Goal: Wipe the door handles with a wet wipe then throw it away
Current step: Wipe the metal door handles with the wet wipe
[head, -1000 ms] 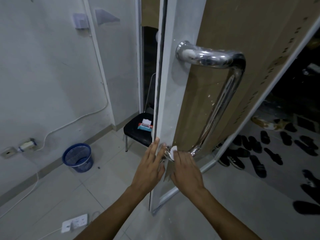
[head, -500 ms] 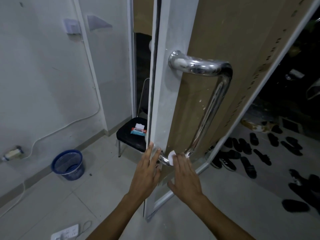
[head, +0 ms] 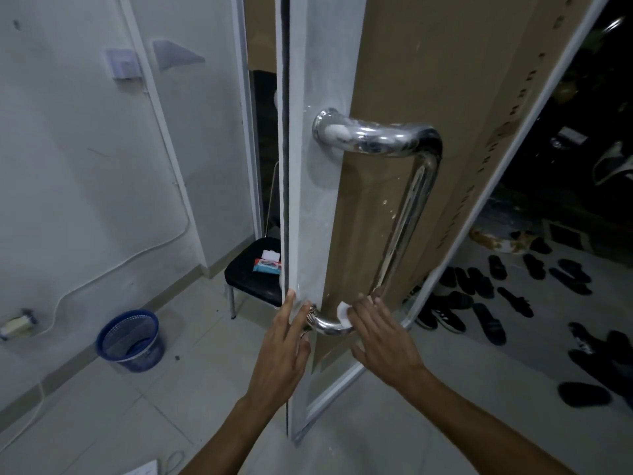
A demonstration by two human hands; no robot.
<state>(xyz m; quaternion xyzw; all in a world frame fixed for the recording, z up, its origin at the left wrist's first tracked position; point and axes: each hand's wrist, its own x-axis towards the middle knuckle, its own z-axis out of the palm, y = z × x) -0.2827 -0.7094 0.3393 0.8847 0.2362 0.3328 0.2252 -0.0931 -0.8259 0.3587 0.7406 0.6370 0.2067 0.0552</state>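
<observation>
A long chrome door handle [head: 407, 214] runs down the face of a half-open white-framed door [head: 308, 186]. My right hand [head: 380, 341] presses a small white wet wipe [head: 343, 311] against the handle's lower bend, fingers fairly straight over it. My left hand [head: 284, 341] lies flat against the door's edge beside the handle's lower mount, fingers extended. A blue mesh wastebasket [head: 132, 341] stands on the floor at the left by the wall.
A black chair [head: 253, 279] behind the door carries a pack of wipes [head: 268, 265]. Several sandals and shoes [head: 479, 293] lie on the floor to the right. A white cable [head: 113, 269] runs along the left wall; a power strip lies near the bottom edge.
My right hand with the wipe has slid a little rightward round the handle's lower bend. The view has shifted downward and left. My left hand stays on the door edge.
</observation>
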